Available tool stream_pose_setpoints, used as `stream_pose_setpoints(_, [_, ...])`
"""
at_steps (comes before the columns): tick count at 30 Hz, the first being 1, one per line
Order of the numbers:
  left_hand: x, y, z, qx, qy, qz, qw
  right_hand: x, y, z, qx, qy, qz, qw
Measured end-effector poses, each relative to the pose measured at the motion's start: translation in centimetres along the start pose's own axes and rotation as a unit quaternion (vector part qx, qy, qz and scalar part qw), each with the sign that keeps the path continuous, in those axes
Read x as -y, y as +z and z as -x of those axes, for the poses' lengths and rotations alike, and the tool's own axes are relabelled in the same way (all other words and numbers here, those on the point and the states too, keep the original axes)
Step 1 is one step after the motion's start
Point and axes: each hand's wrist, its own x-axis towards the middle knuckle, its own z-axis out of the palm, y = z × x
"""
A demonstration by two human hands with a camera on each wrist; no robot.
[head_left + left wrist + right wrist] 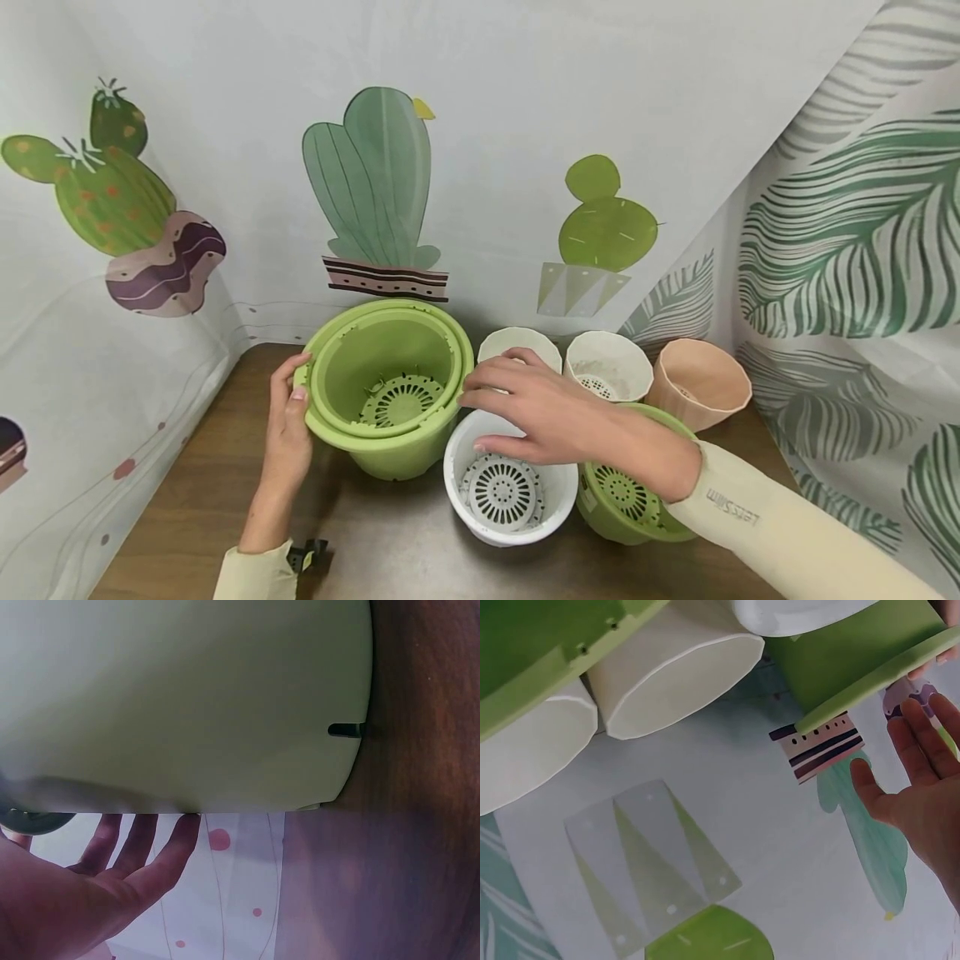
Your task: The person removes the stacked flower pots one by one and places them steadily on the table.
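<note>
Two green flower pots are nested at the left of the table, a smaller inner pot point(390, 350) inside a wider outer pot point(397, 462), with slotted bases. On the left side my left hand point(285, 425) grips the rim, thumb on top; in the left wrist view its fingers point(176, 851) touch the outer wall. My right hand point(528, 408) reaches over a white pot point(558, 496), its fingertips right at the nested pots' right rim. The right wrist view shows that hand point(922, 795) with loosely spread fingers and nothing in the palm.
Another green pot point(607, 517) stands right of the white one, partly under my right forearm. Behind are two cream pots point(517, 340) point(637, 367) and a peach pot point(705, 375). A cactus-print cloth point(487, 167) hangs behind the brown wooden table point(390, 550).
</note>
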Motion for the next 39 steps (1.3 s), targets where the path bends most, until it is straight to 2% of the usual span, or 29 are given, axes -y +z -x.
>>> stream_pose_setpoints(7, [0.0,0.0,0.0,0.001,-0.002,-0.001,1.0000,0.3,0.8,-1.6,0.033,0.008,-0.012,0.999])
stream_pose_setpoints(20, [0.1,0.0,0.0,-0.001,-0.008,-0.015,0.9999,0.7,2.9,-3.7,0.065,0.024,-0.025,0.997])
stream_pose_setpoints(27, [0.0,-0.1,0.0,0.000,-0.003,-0.016,0.9999,0.9,3.8,-4.6,0.112,0.049,-0.018,0.992])
stream_pose_setpoints(39, [0.1,-0.2,0.0,0.003,-0.005,-0.011,0.9999,1.1,5.0,-5.7,0.158,0.080,-0.021,0.984])
